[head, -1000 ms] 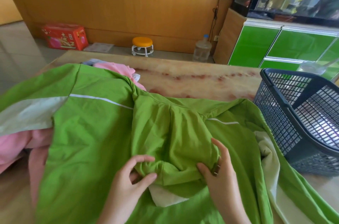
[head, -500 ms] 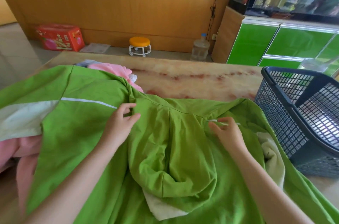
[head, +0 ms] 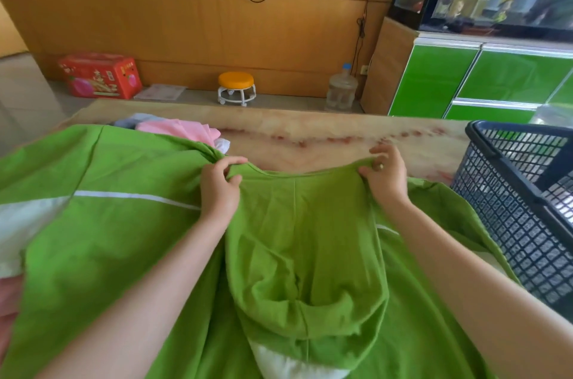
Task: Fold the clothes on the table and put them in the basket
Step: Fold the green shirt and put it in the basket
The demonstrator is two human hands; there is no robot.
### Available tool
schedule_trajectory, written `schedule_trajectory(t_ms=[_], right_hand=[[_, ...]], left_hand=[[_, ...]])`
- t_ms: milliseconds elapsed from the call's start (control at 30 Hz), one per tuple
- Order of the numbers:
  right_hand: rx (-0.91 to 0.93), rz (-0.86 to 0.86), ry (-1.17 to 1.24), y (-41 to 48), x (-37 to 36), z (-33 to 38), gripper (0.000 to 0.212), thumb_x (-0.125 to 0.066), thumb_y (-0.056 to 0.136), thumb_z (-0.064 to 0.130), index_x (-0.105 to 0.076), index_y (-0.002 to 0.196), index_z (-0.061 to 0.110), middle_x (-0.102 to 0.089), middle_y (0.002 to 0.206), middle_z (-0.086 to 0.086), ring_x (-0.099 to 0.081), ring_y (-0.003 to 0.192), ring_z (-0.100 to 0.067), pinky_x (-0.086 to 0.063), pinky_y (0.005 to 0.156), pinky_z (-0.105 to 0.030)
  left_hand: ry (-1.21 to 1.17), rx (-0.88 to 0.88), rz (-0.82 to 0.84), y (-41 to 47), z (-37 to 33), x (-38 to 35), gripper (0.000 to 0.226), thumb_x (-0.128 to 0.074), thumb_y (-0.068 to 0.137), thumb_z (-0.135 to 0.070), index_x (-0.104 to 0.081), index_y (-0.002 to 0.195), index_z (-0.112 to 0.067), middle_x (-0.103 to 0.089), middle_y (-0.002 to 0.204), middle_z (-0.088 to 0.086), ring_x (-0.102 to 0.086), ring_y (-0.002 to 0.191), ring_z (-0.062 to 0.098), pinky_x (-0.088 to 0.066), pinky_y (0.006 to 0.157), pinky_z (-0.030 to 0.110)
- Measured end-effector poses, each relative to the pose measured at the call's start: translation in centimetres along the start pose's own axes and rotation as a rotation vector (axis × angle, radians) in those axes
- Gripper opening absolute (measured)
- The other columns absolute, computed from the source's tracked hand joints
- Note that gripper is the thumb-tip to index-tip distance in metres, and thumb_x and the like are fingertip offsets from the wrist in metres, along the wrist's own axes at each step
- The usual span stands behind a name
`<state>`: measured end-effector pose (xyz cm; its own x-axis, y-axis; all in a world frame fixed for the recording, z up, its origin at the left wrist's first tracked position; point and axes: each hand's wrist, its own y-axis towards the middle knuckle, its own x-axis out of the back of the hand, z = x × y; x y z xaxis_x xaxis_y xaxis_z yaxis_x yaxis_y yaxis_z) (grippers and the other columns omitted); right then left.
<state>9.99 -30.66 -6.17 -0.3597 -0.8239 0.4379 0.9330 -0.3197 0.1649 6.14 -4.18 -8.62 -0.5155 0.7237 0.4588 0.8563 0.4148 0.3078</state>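
Head view is showing the left hand (head: 220,183) and right hand (head: 386,175) pinching the far edge of the green top (head: 124,239) on the tabletop (head: 310,142). The basket (head: 508,192) at 3 o'clock is being cut off. Pink clothes (head: 176,128) at 11 o'clock are mostly hiding underneath.

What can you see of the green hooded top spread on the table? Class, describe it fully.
The bright green hooded top looks like soft, creased cotton knit, with white sleeve panels, a thin white stripe and a pale hood lining. It lies spread on the marbled table, over pink clothes. Its hood sags toward the person. The left hand and right hand each pinch the neck edge, stretching it between them.
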Motion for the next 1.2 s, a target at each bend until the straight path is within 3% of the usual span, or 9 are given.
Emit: schedule_trajectory(t_ms=[333,467,600,667,767,900,1000,1100,1200], right_hand=[[-0.026,0.147,-0.239,3.1,-3.4,-3.9,0.035,-0.067,0.085,0.007,-0.058,0.119,0.006,-0.059,0.114,-0.016,-0.055,0.099,-0.028,-0.038,0.078,-0.026],[0.146,0.167,-0.354,-2.1,-1.2,-1.6,0.049,-0.056,0.091,0.044,-0.049,0.136,0.026,-0.029,0.149,-0.008,-0.027,0.137,-0.029,-0.026,0.11,-0.041],[0.4,0.654,-0.363,-12.7,1.3,-0.2,0.074,-0.026,0.078,0.076,-0.005,0.144,0.052,0.017,0.154,0.024,0.018,0.142,-0.001,0.008,0.117,-0.033],[0.538,0.78,-0.537,-16.0,2.2,-1.8,0.073,-0.017,0.08,0.079,0.014,0.141,0.054,0.031,0.147,0.03,0.031,0.135,0.007,0.022,0.112,-0.024],[0.637,0.763,-0.816,-17.9,2.4,-5.1,0.072,-0.016,0.087,0.078,0.019,0.142,0.05,0.03,0.149,0.025,0.027,0.14,-0.003,0.022,0.112,-0.027],[0.612,0.754,-0.879,-17.7,2.1,-5.2,0.071,-0.018,0.087,0.077,0.02,0.141,0.051,0.029,0.15,0.021,0.032,0.139,-0.007,0.024,0.11,-0.027],[0.54,0.815,-0.823,-18.3,2.9,-3.2,0.078,-0.021,0.085,0.077,0.03,0.138,0.049,0.037,0.147,0.021,0.041,0.133,-0.004,0.028,0.109,-0.029],[0.646,0.769,-0.86,-20.3,3.2,-3.7,0.078,-0.022,0.088,0.077,0.003,0.151,0.038,0.0,0.16,0.008,0.005,0.147,-0.018,-0.003,0.115,-0.037],[0.618,0.84,-0.976,-22.2,2.5,-4.9,0.079,-0.024,0.087,0.078,-0.026,0.15,0.03,-0.036,0.151,-0.001,-0.026,0.14,-0.027,-0.017,0.108,-0.04]], left_hand=[[0.191,-0.026,0.023,0.6,1.4,-2.7,0.028,-0.052,0.087,0.009,-0.067,0.108,-0.003,-0.039,0.117,0.014,-0.045,0.113,0.031,-0.023,0.093,0.012],[0.469,-0.179,0.329,-2.8,-0.4,-0.3,0.049,-0.049,0.093,-0.044,-0.047,0.138,-0.026,0.004,0.157,0.011,0.007,0.145,0.03,0.002,0.116,0.038],[0.507,-0.394,0.732,-10.1,-1.4,3.2,0.072,-0.005,0.077,-0.078,0.008,0.142,-0.049,0.044,0.143,-0.016,0.042,0.131,0.007,0.026,0.11,0.034],[0.631,-0.483,0.771,-12.9,0.6,4.1,0.074,0.003,0.077,-0.081,0.011,0.142,-0.048,0.039,0.147,-0.013,0.032,0.137,0.003,0.021,0.113,0.03],[0.834,-0.464,0.834,-14.9,2.5,4.6,0.073,-0.01,0.088,-0.076,-0.025,0.148,-0.036,-0.018,0.157,0.005,-0.025,0.142,0.018,-0.014,0.108,0.037],[0.838,-0.451,0.783,-14.7,2.4,4.1,0.093,0.021,0.059,-0.086,0.022,0.141,-0.043,0.035,0.15,-0.001,0.028,0.141,0.021,0.018,0.109,0.039],[0.864,-0.492,0.727,-14.9,1.1,5.2,0.086,0.004,0.08,-0.08,-0.004,0.151,-0.032,-0.001,0.159,0.011,0.004,0.146,0.028,-0.003,0.108,0.047],[0.833,-0.463,0.761,-17.1,2.1,5.7,0.075,-0.006,0.091,-0.069,-0.025,0.149,-0.026,-0.032,0.152,0.012,-0.03,0.138,0.025,-0.026,0.104,0.045],[0.859,-0.486,0.827,-19.0,3.6,5.7,0.073,-0.007,0.091,-0.069,-0.021,0.15,-0.027,-0.036,0.15,0.006,-0.026,0.138,0.026,-0.024,0.109,0.04]])
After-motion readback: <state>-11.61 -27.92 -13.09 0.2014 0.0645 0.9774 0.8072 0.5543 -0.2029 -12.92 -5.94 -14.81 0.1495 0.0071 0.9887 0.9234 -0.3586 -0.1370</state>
